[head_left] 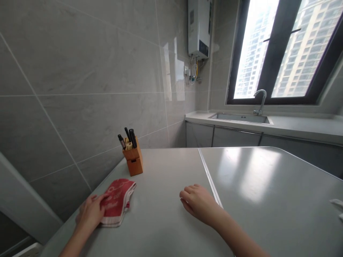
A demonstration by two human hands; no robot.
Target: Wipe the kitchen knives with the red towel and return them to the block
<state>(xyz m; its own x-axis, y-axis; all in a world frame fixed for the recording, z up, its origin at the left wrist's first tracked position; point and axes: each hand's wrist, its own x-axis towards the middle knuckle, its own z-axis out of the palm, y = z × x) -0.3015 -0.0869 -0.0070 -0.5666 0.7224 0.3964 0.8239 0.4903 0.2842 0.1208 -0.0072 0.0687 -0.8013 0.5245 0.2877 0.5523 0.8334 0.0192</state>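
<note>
A folded red towel [118,200] with pale lettering and a white border lies on the left part of the grey table. My left hand [91,211] is at the towel's left edge, its fingers closed on the cloth; part of the grip is hidden. Behind the towel stands a wooden knife block [134,165] with several dark-handled tools in it. My right hand [197,201] is loosely curled with nothing seen in it, just left of the table's pale seam, apart from the towel and the block.
The grey table [166,228] meets a tiled wall on the left. A white object [338,204] shows at the right edge. Beyond the table are a counter [302,123] with a sink [235,118] and faucet [261,101], a wall-mounted water heater [197,30] and a window.
</note>
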